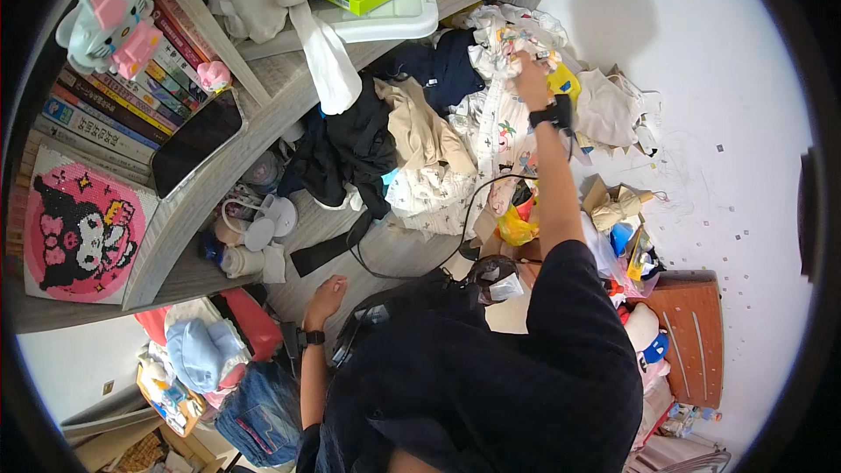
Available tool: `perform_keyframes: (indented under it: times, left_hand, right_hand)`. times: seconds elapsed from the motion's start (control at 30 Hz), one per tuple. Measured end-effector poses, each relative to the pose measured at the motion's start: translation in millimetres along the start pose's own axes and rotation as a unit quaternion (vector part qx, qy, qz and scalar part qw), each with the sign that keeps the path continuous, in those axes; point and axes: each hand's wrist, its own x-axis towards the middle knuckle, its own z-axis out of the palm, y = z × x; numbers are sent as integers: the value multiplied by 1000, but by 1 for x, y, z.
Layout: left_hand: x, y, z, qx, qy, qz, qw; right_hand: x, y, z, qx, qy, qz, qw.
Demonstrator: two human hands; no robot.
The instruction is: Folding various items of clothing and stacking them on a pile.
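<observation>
My right hand [531, 82] reaches out to the far side of the desk and is closed on a white printed garment [502, 46] on top of a heap. Next to that hand lie a navy cloth [447, 72] and a yellow item [564, 82]. Beige cloth [424, 125], black clothing [351, 148] and a white patterned cloth [430, 194] make up the nearer part of the heap. My left hand [326, 299] is over the desk's near edge, fingers loosely curled, touching no garment. A black strap [322, 255] lies beyond it.
Shelves with books [112, 105], a tablet-like dark screen [197, 144] and a white lidded box [394, 23] rise at the left and top. White cups or bottles [243, 259] stand below them. A black cable [470, 210] crosses the desk. Bags and paper [617, 210] crowd the right wall.
</observation>
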Motion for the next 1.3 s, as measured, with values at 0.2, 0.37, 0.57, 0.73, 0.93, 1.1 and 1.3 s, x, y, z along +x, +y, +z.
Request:
perform_keyframes:
  times: [0.2, 0.37, 0.57, 0.73, 0.93, 1.1, 1.3]
  left_hand:
    - [5, -26, 10, -25, 43, -15, 999]
    - [10, -10, 6, -33, 58, -21, 998]
    - [17, -1, 12, -56, 46, -31, 997]
    - [20, 4, 10, -51, 34, -31, 998]
    - [16, -11, 18, -53, 39, -22, 998]
    - [17, 11, 12, -69, 35, -27, 997]
    - [14, 7, 17, -48, 24, -54, 997]
  right_hand:
    - [89, 21, -82, -26, 113, 2, 993]
    - [125, 30, -110, -25, 335, -16, 942]
    - [112, 65, -34, -52, 17, 8, 998]
    - [79, 31, 4, 79, 51, -79, 992]
    - [-4, -113, -16, 25, -206, -277, 938]
    - [46, -127, 42, -51, -84, -331, 939]
    - [79, -168, 109, 254, 166, -196, 932]
